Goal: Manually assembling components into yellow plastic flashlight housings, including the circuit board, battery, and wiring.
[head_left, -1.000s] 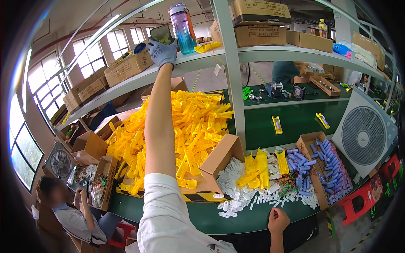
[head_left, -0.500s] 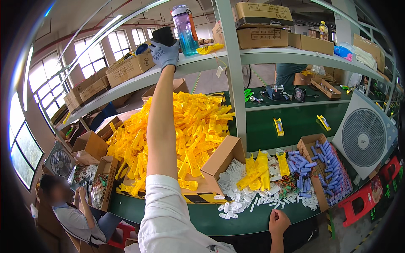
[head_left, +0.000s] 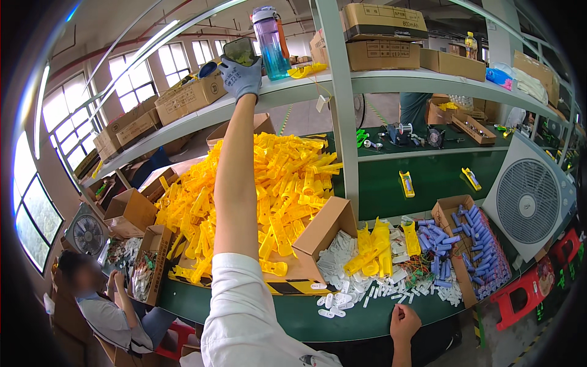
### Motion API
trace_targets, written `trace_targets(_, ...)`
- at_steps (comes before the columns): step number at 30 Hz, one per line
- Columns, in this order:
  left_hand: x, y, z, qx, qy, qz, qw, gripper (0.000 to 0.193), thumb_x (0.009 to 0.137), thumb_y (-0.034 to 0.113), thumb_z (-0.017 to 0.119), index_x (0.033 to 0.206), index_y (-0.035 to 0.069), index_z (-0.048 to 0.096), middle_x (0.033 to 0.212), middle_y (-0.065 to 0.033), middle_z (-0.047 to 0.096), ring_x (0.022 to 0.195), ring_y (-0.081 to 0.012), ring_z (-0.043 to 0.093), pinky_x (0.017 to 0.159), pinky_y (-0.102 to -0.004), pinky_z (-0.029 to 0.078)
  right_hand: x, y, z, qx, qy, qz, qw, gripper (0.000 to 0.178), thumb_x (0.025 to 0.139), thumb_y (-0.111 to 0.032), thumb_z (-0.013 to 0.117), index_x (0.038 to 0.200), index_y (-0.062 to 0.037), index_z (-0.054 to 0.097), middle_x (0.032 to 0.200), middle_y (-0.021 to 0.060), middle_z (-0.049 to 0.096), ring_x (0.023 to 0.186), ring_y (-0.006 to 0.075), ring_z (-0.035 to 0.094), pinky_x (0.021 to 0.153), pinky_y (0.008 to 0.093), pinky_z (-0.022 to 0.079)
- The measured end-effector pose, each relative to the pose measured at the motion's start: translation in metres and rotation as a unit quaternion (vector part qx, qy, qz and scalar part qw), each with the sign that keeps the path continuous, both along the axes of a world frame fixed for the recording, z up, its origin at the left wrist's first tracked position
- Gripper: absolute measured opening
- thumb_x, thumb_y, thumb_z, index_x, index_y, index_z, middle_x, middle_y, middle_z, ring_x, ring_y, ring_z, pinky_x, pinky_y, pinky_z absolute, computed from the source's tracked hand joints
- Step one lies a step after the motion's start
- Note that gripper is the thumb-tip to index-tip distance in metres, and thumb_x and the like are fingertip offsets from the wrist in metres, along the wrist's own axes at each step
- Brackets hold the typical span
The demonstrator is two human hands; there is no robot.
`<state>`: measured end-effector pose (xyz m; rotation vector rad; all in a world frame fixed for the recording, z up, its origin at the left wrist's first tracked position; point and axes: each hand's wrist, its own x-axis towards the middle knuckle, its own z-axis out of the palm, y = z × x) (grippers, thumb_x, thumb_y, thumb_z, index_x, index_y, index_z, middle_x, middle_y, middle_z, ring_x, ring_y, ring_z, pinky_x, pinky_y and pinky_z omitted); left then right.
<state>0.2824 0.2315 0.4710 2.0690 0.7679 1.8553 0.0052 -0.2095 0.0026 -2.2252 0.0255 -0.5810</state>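
while the left hand (head_left: 241,77) grips the phone (head_left: 239,51), its dark screen (head_left: 243,55) has turned greenish; the right hand (head_left: 405,322), loosely closed, leaves the white parts (head_left: 343,298) untouched.

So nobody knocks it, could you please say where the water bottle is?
In the head view, the water bottle stands at the top, slightly left of centre, on the shelf, right of the gloved left hand.

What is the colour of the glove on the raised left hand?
The glove is pale grey-blue, with dark markings; the head view shows it best.
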Motion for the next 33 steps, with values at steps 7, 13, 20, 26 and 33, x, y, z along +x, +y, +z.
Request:
trace_targets(7,-0.001,0.0,0.001,-0.01,0.0,-0.009,1.0,0.101,0.059,0.055,0.078,0.133,0.001,0.034,0.123,-0.0187,0.045,0.113,-0.0328,0.052,0.09,-0.0423,0.047,0.0,0.0,-0.002,-0.007,-0.002,0.0,1.0,0.008,0.079,-0.013,0.066,0.076,-0.0053,0.067,0.061,0.0059,0.06,0.051,0.0202,0.057,0.048,0.0304,0.044)
trace_targets(13,-0.004,-0.004,0.003,-0.012,0.004,-0.018,1.0,0.101,0.059,0.055,0.077,0.132,0.0,0.035,0.121,-0.0178,0.047,0.11,-0.0324,0.055,0.089,-0.0419,0.048,0.001,-0.001,-0.002,0.0,-0.011,0.005,1.0,0.007,0.079,-0.012,0.066,0.077,-0.0055,0.067,0.061,0.0057,0.06,0.051,0.02,0.057,0.048,0.03,0.044)
trace_targets(20,-0.001,0.002,0.002,-0.002,-0.001,0.007,1.0,0.095,0.061,0.055,0.076,0.128,-0.001,0.039,0.124,-0.0195,0.049,0.111,-0.0314,0.056,0.088,-0.0406,0.048,0.002,0.001,-0.003,0.006,-0.007,0.002,1.0,0.007,0.078,-0.012,0.067,0.077,-0.0055,0.066,0.061,0.0055,0.06,0.05,0.0198,0.057,0.048,0.03,0.044)
trace_targets(26,0.002,-0.007,0.017,-0.047,0.164,0.006,0.985,0.09,0.065,0.063,0.068,0.124,-0.002,0.05,0.111,-0.0209,0.062,0.102,-0.0306,0.063,0.086,-0.0397,0.05,-0.001,-0.003,-0.005,0.01,-0.015,-0.01,1.0,0.006,0.078,-0.01,0.066,0.078,-0.0034,0.066,0.063,0.0072,0.061,0.053,0.019,0.059,0.049,0.0285,0.044)
trace_targets(33,0.014,0.052,0.022,0.002,0.334,0.031,0.942,0.066,0.073,0.061,0.058,0.108,0.005,0.068,0.118,-0.0154,0.063,0.109,-0.0296,0.06,0.089,-0.0404,0.047,-0.001,0.006,0.002,0.024,-0.003,-0.028,0.999,0.005,0.077,-0.016,0.066,0.076,-0.0109,0.066,0.061,0.0029,0.061,0.054,0.0216,0.06,0.051,0.0338,0.046)
